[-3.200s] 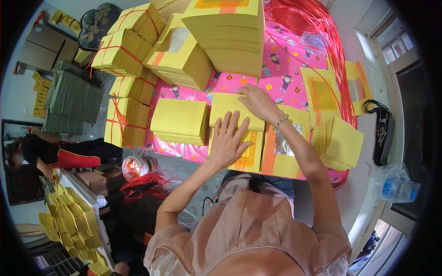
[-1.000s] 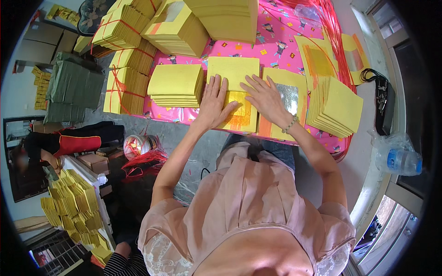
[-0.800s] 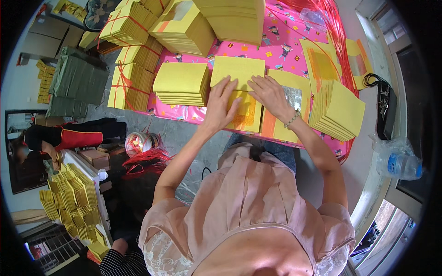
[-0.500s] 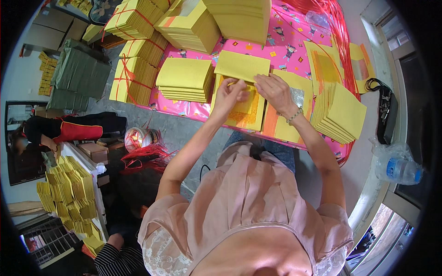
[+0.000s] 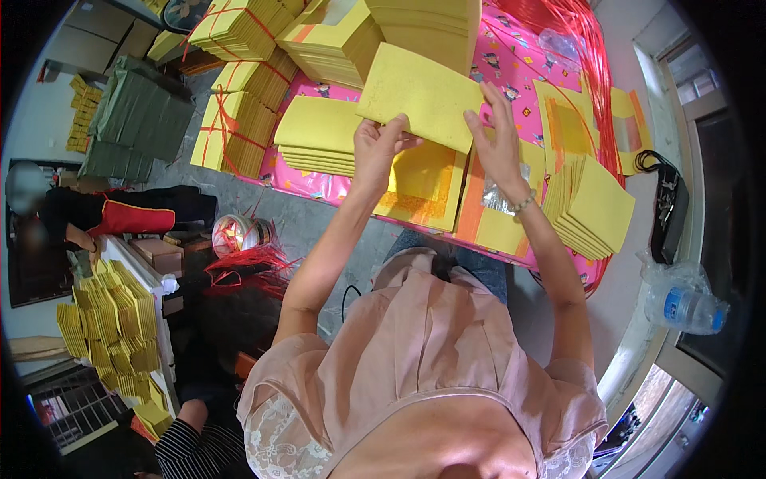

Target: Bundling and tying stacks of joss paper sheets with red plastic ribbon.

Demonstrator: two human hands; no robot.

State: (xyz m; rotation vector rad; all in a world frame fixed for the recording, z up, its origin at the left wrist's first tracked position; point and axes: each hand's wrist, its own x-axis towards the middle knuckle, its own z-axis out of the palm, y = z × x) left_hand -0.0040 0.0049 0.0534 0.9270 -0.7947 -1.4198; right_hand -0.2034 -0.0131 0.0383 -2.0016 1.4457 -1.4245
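Note:
A folded yellow paper packet (image 5: 419, 88) is tilted up off the table. Its lower left edge is pinched in my left hand (image 5: 378, 152), thumb on top. My right hand (image 5: 496, 140) stands at the packet's right edge, fingers spread; whether they touch it I cannot tell. Beneath the packet lies yellow paper with a gold-orange patch (image 5: 415, 188), partly covered. To its right is yellow paper with an orange strip and a silver foil patch (image 5: 501, 191). A stack of folded yellow packets (image 5: 315, 128) sits just left of my left hand.
Tied yellow bundles (image 5: 231, 132) and a tall paper stack (image 5: 339, 52) stand at the back left. Fanned folded packets (image 5: 594, 203) lie at the right on the pink patterned cloth (image 5: 511, 60), near hanging red strings (image 5: 594, 80). Another person (image 5: 136, 219) is at a table on the left.
The packet has been lifted and tilted up from the papers beneath, uncovering more of the gold-orange patch. My left hand has moved left to its edge; my right hand has opened and shifted right.

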